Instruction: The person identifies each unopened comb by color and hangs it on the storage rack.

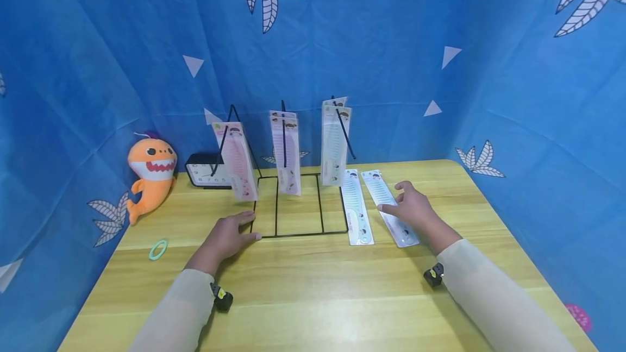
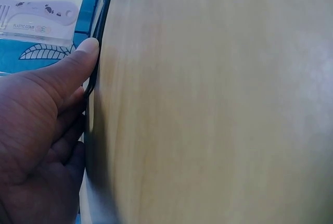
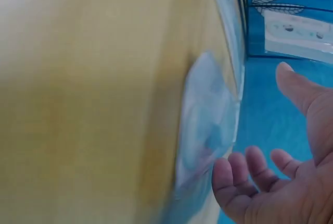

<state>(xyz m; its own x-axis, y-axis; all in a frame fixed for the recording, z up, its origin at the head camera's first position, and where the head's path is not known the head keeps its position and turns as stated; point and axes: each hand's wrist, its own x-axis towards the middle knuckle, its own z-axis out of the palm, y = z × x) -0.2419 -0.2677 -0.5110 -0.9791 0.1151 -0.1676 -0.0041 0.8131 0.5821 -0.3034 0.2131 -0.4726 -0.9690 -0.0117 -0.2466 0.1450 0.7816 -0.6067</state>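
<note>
My left hand rests at the front left corner of a black wire display rack, thumb straight against the wire in the left wrist view. Packaged plastic combs hang from the rack's arms: a pink comb at left, purple combs in the middle, pale blue-green combs at right. On the table, one packaged comb lies beside the rack's right side. My right hand hovers over another packaged comb, thumb and fingers spread apart with nothing between them.
An orange shark plush sits at the back left, next to a black-framed clock partly behind the pink comb. A mint-green ring lies on the wooden table at left. Blue patterned cloth hangs behind and at both sides.
</note>
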